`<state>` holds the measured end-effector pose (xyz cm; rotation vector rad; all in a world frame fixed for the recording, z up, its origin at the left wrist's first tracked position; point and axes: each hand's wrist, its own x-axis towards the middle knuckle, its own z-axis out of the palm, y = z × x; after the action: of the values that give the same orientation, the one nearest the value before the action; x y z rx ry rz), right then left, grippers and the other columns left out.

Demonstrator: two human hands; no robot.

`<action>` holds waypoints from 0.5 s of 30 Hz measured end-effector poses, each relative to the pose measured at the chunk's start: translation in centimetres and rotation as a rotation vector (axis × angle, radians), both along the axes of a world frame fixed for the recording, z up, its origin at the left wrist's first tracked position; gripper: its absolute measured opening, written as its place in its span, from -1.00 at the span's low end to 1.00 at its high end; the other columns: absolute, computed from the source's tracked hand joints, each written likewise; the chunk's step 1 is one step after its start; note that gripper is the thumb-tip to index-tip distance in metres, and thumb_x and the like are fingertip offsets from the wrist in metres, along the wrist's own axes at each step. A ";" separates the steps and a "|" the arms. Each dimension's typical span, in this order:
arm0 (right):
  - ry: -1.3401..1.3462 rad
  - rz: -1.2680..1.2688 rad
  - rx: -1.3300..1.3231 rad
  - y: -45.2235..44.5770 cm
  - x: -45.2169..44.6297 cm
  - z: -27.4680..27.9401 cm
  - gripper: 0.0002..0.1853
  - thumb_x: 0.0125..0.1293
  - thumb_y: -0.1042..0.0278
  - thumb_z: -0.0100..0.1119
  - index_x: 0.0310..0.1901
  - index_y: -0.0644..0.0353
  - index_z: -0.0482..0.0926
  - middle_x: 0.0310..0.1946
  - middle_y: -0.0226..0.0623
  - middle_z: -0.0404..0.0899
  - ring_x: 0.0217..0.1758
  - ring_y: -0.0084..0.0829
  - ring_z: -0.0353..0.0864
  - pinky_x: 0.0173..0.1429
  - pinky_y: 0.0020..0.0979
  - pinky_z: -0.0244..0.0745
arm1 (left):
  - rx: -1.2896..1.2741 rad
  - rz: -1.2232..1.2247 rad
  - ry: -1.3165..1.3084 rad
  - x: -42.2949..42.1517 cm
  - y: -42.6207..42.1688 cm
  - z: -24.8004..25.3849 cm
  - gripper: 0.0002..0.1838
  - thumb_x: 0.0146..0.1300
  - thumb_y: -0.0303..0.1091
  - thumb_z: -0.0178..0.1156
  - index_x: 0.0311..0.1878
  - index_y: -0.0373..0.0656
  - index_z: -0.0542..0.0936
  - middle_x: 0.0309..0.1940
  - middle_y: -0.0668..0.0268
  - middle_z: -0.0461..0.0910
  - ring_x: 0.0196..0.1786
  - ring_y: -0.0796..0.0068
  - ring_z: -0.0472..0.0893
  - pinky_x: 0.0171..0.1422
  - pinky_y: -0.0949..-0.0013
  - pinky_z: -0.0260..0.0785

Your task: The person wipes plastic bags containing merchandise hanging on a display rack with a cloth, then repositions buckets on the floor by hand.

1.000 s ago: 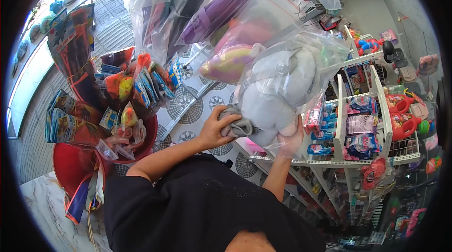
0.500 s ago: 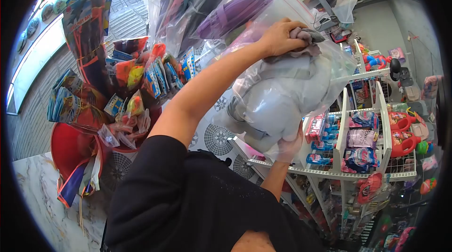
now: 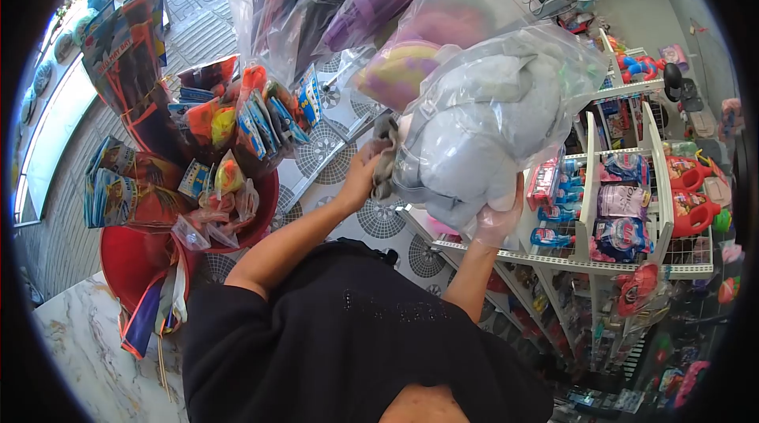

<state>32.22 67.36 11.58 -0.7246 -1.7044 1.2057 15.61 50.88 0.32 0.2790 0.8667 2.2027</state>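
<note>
A grey stuffed item, perhaps a plush toy [image 3: 466,146], sits inside a clear plastic bag [image 3: 577,67] in front of me. From below, my right hand [image 3: 500,221] grips the bag's lower end, with its fingers partly behind the plastic. My left hand [image 3: 362,180] is closed around a crumpled grey-brown cloth [image 3: 385,158] at the bag's left side. The cloth is beside or touching the plastic; which one I cannot tell.
More clear bags hang ahead, one with a purple item [image 3: 379,4]. Red buckets [image 3: 134,253] with orange packets [image 3: 229,118] stand to the left. White shelving [image 3: 585,265] with blue bottles [image 3: 553,237] and red jugs [image 3: 692,213] is at the right.
My left hand has moved with the cloth from the bag's upper side down to its left side. My right hand keeps its hold on the bag's lower end.
</note>
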 end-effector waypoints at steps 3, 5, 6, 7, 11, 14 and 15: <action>0.591 0.216 -0.821 -2.7 -2.3 3.4 -0.54 0.39 0.19 -0.02 0.20 0.30 0.36 0.14 -0.11 0.48 0.17 -0.23 0.50 0.32 -0.19 0.34 | -0.082 -0.175 0.135 0.7 -2.7 -1.6 -0.68 0.28 -0.30 0.12 0.06 -0.21 0.49 -0.15 0.35 0.55 -0.10 0.61 0.51 0.06 0.47 0.35; 0.594 0.121 -0.747 -4.2 -3.1 3.3 -0.53 0.42 0.08 -0.09 0.16 0.30 0.40 0.12 -0.10 0.48 0.17 -0.20 0.49 0.32 -0.15 0.33 | -0.110 -0.225 0.176 0.2 -4.1 -2.4 -0.67 0.26 -0.31 0.14 0.05 -0.21 0.49 -0.15 0.35 0.55 -0.11 0.62 0.51 0.04 0.48 0.36; 0.578 0.136 -0.748 -4.6 -3.0 3.0 -0.54 0.42 0.09 -0.08 0.16 0.30 0.40 0.11 -0.10 0.49 0.17 -0.21 0.49 0.32 -0.16 0.33 | -0.123 -0.254 0.197 0.1 -4.7 -2.7 -0.67 0.25 -0.31 0.15 0.05 -0.21 0.49 -0.15 0.35 0.55 -0.12 0.62 0.52 0.03 0.49 0.37; 0.561 0.151 -0.749 -5.1 -2.8 2.7 -0.55 0.41 0.10 -0.07 0.15 0.30 0.41 0.10 -0.10 0.50 0.16 -0.22 0.49 0.31 -0.17 0.33 | -0.183 -0.277 0.178 0.0 -5.4 -2.2 -0.61 0.22 -0.33 0.17 0.10 -0.21 0.46 -0.15 0.32 0.56 -0.12 0.59 0.54 0.02 0.48 0.40; 0.160 0.285 -0.261 -7.1 -2.2 -0.6 -0.59 0.40 0.24 -0.06 0.19 0.29 0.37 0.02 -0.19 0.50 0.14 -0.34 0.45 0.21 -0.32 0.33 | -0.150 -0.197 0.097 0.4 -5.9 -4.7 -0.50 0.31 -0.30 0.11 0.25 -0.18 0.21 -0.09 0.17 0.52 -0.23 0.33 0.65 -0.14 0.36 0.57; -0.152 0.398 -0.024 -10.9 -2.8 -0.9 -0.53 0.34 0.30 0.03 0.23 0.32 0.32 -0.03 -0.28 0.45 0.11 -0.45 0.39 0.09 -0.43 0.32 | -0.124 -0.277 -0.233 0.8 -6.2 -2.3 -0.50 0.27 -0.28 0.09 0.26 -0.18 0.27 0.02 0.23 0.46 0.01 0.45 0.52 0.14 0.38 0.38; -0.200 0.438 -0.015 -10.7 -2.3 -3.3 -0.31 0.23 0.16 0.23 0.32 0.26 0.20 0.11 -0.22 0.33 0.16 -0.38 0.38 0.15 -0.36 0.33 | -0.088 -0.307 -0.262 1.0 -6.4 -1.0 -0.54 0.31 -0.26 0.03 0.23 -0.16 0.25 0.00 0.22 0.43 0.04 0.42 0.49 0.14 0.36 0.36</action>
<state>29.93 56.67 8.30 -0.5056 -2.0951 1.4809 16.63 44.51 -0.63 0.0715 0.7204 1.8603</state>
